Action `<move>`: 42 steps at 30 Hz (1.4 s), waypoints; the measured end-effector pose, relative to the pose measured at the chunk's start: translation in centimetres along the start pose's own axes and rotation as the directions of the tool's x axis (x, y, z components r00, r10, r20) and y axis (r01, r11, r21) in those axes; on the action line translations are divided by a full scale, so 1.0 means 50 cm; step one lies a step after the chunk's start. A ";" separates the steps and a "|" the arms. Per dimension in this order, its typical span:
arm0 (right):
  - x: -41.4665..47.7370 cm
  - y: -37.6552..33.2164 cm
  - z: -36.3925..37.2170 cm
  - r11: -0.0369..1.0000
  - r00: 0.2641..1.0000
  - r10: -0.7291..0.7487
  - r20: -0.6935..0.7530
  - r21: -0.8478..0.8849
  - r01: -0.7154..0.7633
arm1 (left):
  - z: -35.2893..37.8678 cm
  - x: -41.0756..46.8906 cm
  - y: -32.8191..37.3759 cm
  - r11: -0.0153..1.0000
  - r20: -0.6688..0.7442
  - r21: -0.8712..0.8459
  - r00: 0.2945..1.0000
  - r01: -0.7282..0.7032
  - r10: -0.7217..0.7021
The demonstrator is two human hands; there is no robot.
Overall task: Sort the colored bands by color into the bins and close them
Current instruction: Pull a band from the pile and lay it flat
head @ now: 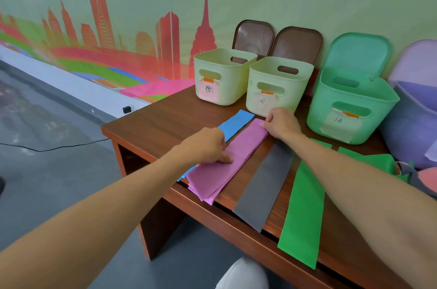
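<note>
A stack of purple bands [233, 160] lies flat on the brown table [165, 121], its near end hanging over the front edge. My left hand [208, 145] presses on the stack's middle with its fingers. My right hand [281, 122] pinches the stack's far end. A blue band [236, 124] lies just left of the stack, partly under my left hand. A grey band [264, 184] and a green band [305, 213] lie to the right, both overhanging the edge. Two cream bins [222, 76] [276, 85], a green bin [350, 109] and a purple bin [416, 114] stand open at the back.
Two brown lids [253, 36] [298, 43] lean on the wall behind the cream bins. The green lid [357, 52] and purple lid [418, 59] stand tilted open. More green, grey and pink bands [413, 170] are heaped at the right. The table ends at the left over grey floor.
</note>
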State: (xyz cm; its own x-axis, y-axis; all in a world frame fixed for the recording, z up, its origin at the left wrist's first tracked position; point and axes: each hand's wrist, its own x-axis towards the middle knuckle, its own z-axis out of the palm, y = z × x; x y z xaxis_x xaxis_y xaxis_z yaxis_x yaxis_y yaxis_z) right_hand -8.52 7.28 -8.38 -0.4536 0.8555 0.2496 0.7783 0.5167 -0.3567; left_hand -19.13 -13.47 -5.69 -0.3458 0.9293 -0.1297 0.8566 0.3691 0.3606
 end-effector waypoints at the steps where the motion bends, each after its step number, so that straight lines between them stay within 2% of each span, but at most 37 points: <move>1: -0.001 -0.002 -0.001 0.999 1.000 -0.016 0.004 -0.039 0.017 | 0.000 -0.002 0.003 0.997 -0.034 0.073 0.999 -0.009 0.011; 4: -0.011 -0.007 -0.010 0.984 0.997 -0.079 -0.010 -0.161 0.076 | -0.004 -0.009 0.015 0.972 -0.120 0.235 0.991 -0.022 0.051; 6: -0.019 -0.004 -0.024 0.977 0.993 -0.113 -0.031 -0.185 0.105 | -0.007 -0.009 0.019 0.968 -0.137 0.236 0.984 -0.083 0.117; 9: -0.029 0.010 -0.069 0.985 0.990 -0.140 -0.009 -0.099 0.139 | -0.005 -0.001 0.029 0.964 -0.149 0.134 0.957 -0.229 0.248; 13: -0.048 0.052 -0.156 0.964 0.956 -0.225 0.188 -0.102 0.247 | 0.011 0.015 0.076 0.925 -0.210 0.012 0.903 -0.381 0.374; 16: -0.064 0.102 -0.215 0.955 0.936 -0.254 0.245 -0.088 0.282 | 0.028 0.022 0.126 0.889 -0.242 -0.088 0.875 -0.450 0.419; 21: -0.107 0.201 -0.290 0.959 0.934 -0.257 0.249 -0.052 0.278 | 0.068 0.039 0.224 0.846 -0.235 -0.223 0.869 -0.485 0.436; 30: -0.200 0.361 -0.358 0.983 0.966 -0.183 0.182 0.047 0.178 | 0.159 0.059 0.380 0.812 -0.215 -0.241 0.845 -0.531 0.489; 35: -0.233 0.420 -0.360 0.983 0.962 -0.175 0.210 0.087 0.160 | 0.182 0.070 0.419 0.824 -0.190 -0.248 0.860 -0.509 0.474; 39: -0.251 0.436 -0.373 0.983 0.977 -0.159 0.142 0.118 0.143 | 0.184 0.078 0.424 0.820 -0.186 -0.285 0.868 -0.497 0.461; 40: -0.256 0.437 -0.378 0.982 0.979 -0.142 0.149 0.142 0.121 | 0.184 0.078 0.424 0.824 -0.177 -0.282 0.871 -0.491 0.459; 42: -0.269 0.434 -0.388 0.972 0.958 -0.090 0.271 0.233 0.026 | 0.184 0.077 0.426 0.830 -0.164 -0.282 0.877 -0.481 0.452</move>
State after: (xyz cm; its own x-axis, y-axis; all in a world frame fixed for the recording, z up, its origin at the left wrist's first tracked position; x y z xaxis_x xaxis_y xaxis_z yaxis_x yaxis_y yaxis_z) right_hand 22.90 6.34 -2.02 -0.6229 0.7819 0.0271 0.6437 0.5319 -0.5502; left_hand 1.31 -1.94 -7.02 0.0215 0.9794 0.2006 0.7697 -0.1443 0.6219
